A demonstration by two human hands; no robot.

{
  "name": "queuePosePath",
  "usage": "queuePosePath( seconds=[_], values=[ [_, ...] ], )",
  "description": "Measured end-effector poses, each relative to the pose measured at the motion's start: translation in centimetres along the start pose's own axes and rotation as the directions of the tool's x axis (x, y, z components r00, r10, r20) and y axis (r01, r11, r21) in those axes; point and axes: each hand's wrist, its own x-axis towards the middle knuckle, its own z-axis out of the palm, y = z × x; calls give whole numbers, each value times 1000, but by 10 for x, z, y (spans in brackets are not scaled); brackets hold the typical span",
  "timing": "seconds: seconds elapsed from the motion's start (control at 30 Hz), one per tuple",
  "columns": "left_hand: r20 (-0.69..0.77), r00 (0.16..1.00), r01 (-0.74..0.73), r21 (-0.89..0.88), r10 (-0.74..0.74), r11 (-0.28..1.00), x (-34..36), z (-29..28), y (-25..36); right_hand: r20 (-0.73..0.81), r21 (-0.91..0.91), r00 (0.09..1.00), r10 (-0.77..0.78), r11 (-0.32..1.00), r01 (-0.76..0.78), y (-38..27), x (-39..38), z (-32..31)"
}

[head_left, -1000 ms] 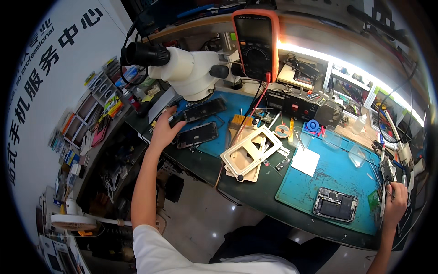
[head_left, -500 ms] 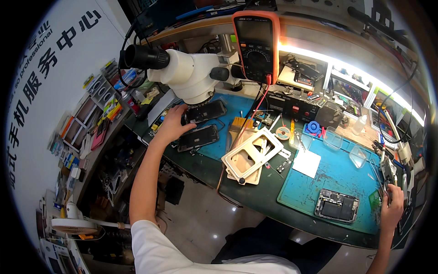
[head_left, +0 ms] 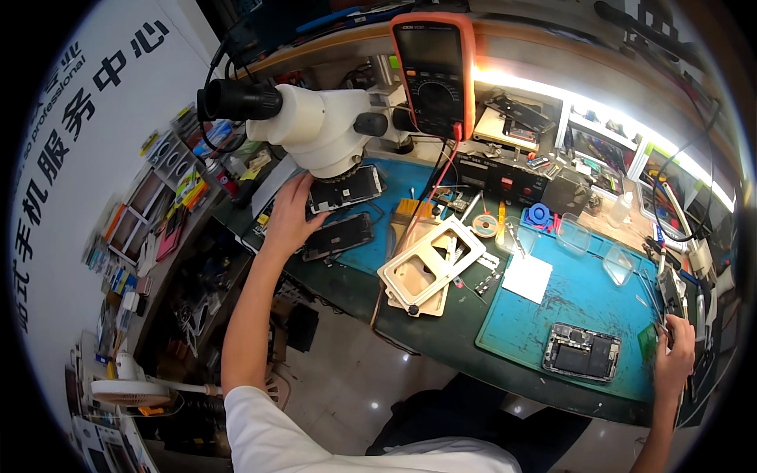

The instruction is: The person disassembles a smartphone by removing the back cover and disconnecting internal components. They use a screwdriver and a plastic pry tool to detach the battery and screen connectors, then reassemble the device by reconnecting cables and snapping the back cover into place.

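Observation:
My left hand (head_left: 290, 214) is at the left end of a dark phone screen panel (head_left: 347, 189) under the microscope, with the thumb by its lower left corner and the fingers at its upper left. The panel shows a pale lower edge. Just below it, a second dark phone panel (head_left: 339, 235) lies on the blue mat. My right hand (head_left: 676, 351) is at the bench's right side, fingers bent together beside a green circuit board (head_left: 647, 344); what they hold is too small to make out. An opened phone (head_left: 582, 352) with its inner parts bare lies left of that hand.
A white stereo microscope (head_left: 315, 130) stands over the left mat. An orange multimeter (head_left: 432, 75) rises behind the bench. Beige frame-shaped holders (head_left: 430, 264), a brush (head_left: 406, 217) and clear trays (head_left: 573, 236) are in between. A blue work mat (head_left: 505, 331) spans the right.
The upper screen panel has tilted, and its pale edge and inner face now show. My left hand has shifted slightly with it. My right hand has moved only a little.

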Motion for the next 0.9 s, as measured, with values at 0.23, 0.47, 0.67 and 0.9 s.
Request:
queuePosePath(
  seconds=[0.23,0.47,0.67,0.9],
  values=[
    [-24,999,-22,-4,21,1000,1,2,-1,-19,-30,1000,9,1000,-10,-4,-2,-1],
    [-2,999,33,-65,-33,997,3,-1,4,-16,-41,1000,4,999,-4,4,-6,0],
    [261,905,424,-595,-336,683,8,8,9,7,-39,1000,6,999,-6,-1,-6,-5],
    [316,902,425,-534,-294,731,21,2,22,-12,-87,999,-30,996,29,7,-8,-6]
  ],
)
